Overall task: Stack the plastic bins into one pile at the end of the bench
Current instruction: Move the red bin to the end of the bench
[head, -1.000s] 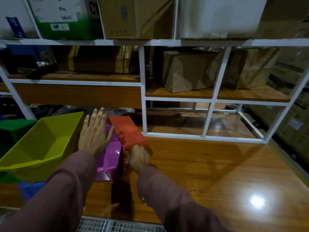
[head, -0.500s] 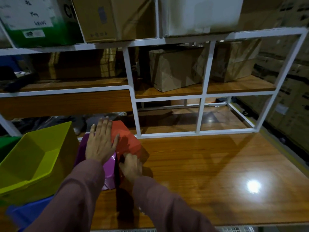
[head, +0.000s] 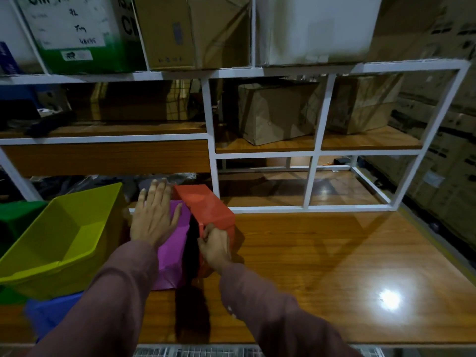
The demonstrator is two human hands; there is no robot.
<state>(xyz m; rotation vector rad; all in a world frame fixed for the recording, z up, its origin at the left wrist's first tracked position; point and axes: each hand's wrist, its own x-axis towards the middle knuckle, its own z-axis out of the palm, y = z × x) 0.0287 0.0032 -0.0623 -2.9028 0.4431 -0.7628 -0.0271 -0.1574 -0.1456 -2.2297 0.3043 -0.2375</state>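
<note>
An upside-down red bin [head: 206,206] and an upside-down magenta bin [head: 175,243] sit side by side on the wooden bench [head: 322,253]. My right hand [head: 215,245] grips the near edge of the red bin. My left hand [head: 152,215] lies flat, fingers straight, on top of the magenta bin. A yellow-green bin [head: 61,235] stands tilted and open-side up at the left. It rests over a blue bin [head: 49,315], with a green bin [head: 15,217] behind it.
A white metal shelf frame [head: 313,179] rises along the back of the bench. Cardboard boxes [head: 273,112] sit on its shelves. A bright light reflection [head: 390,298] shows on the bench at the right. A metal grate [head: 195,351] runs below the front edge.
The view has shifted right and slightly down. My right hand has closed tighter on the red bin's near edge, and the red bin has tipped slightly away from the magenta one. My left hand stays flat.
</note>
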